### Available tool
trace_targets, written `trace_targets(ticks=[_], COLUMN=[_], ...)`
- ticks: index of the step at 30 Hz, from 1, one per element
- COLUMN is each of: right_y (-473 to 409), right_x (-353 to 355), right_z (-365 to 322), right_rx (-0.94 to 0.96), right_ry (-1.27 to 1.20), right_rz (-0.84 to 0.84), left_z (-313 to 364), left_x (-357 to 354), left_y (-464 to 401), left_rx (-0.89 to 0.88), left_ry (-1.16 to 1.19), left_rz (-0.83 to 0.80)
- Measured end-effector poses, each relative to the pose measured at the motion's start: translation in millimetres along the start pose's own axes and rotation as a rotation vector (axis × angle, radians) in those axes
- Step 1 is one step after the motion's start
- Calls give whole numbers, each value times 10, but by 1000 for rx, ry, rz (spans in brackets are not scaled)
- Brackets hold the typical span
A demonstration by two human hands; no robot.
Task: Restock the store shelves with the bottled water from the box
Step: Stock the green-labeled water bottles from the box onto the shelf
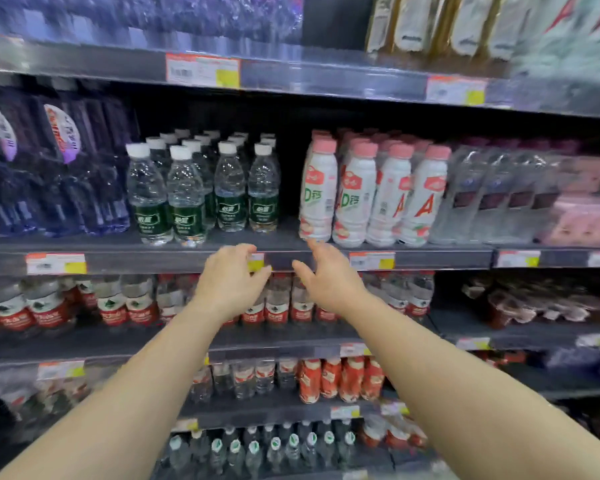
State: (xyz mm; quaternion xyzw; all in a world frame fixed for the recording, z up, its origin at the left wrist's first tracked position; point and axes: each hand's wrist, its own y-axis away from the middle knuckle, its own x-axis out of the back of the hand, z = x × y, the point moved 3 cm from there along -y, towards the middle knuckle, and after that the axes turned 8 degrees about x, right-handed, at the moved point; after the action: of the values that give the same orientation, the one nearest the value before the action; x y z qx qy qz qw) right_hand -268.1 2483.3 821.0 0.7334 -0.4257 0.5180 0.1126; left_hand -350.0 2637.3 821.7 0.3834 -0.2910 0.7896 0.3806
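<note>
Both forearms fill the lower view, reaching forward. Left hand [231,284] is half-curled, fingers loosely bent, holding nothing. Right hand [329,275] is spread open, also holding nothing. Both hover before the shelf edge [284,259], well apart from any bottle.

Step in hand, as I judge it: between placements. No box is in view, so I cannot tell where it sits.

Water bottles [201,188] stand above and left of the left hand: 4 in the front row, with further rows behind that I cannot count. Milk bottles [371,195] stand above the right hand, 4 in front. A gap [289,188] lies between the 2 groups, above both hands.

Next move: fetch bottles, then set them upright in that gap without knocking neighbours.
</note>
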Motion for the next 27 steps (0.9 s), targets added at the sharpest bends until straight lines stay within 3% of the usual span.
trace_targets(ticks=[2,5,15,20,27], right_y=[491,1339,3629,4099,4085], right_x=[280,782,2194,2519,2995], right_z=[522,1360,3253,3993,5200], right_rx=[-43,-193,-745,-884,-995], right_ry=[187,371,374,375,442], right_rz=[-40,-55,-27,28,122], left_z=[524,1424,4002,4846,6055], left_x=[-418,-1099,-2731,-3436,-4413], left_y=[291,800,2228,2470,2193], left_rx=[-109,-301,-799,-929,-1027], left_ry=[-233,-384,-407,-379,-328], left_rz=[-44,-119,-327,-410,-507])
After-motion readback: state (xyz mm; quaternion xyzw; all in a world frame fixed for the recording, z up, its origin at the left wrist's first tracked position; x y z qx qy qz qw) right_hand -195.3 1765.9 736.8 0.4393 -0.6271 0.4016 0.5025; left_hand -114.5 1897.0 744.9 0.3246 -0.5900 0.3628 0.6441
